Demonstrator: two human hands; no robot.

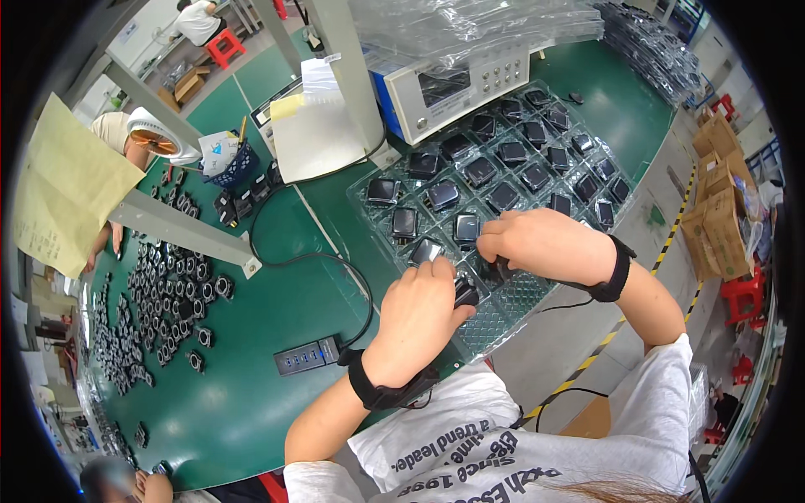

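Note:
A clear plastic tray (484, 335) with many pockets lies on the green table, most pockets holding a black square watch-like device. My left hand (417, 314) is closed at the tray's near left part, fingers and thumb around a black device (465, 292). Just to its right, my right hand (549, 245) reaches in from the right with bent fingers pinched on another dark piece (501, 268), mostly hidden beneath them. A square device with a glossy face (427, 251) sits in a pocket beside my left fingertips. Both wrists wear black bands.
A USB hub (307, 356) with a black cable lies left of my left forearm. Many small round-faced parts (172, 289) spread over the table's left side. A bench instrument (457, 92) stands behind the tray. A metal post (189, 222) slants across the left. Co-workers sit at far left.

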